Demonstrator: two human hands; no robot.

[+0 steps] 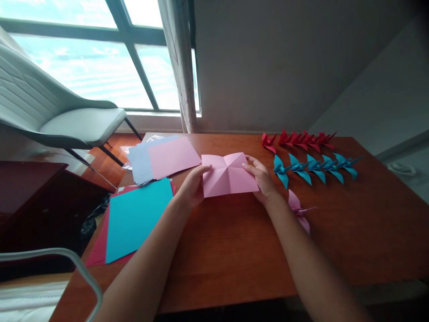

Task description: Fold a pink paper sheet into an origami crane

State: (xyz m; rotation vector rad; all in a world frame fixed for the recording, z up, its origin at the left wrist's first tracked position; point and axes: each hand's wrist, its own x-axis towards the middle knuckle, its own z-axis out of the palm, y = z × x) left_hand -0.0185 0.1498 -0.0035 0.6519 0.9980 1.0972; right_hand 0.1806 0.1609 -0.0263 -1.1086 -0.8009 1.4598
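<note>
A creased pink paper square [228, 173] is held just above the brown wooden table [234, 250]. My left hand [193, 185] pinches its left edge, thumb on top. My right hand [263, 179] grips its right edge the same way. Fold lines cross at the sheet's middle. A folded pink paper crane [299, 210] lies beside my right wrist.
Several blue cranes [315, 168] and several red cranes [300, 139] sit in rows at the right. Stacks of flat sheets lie at the left: turquoise [137, 219] over red, and pink [172, 156] over pale blue. A grey chair [63, 120] stands by the window.
</note>
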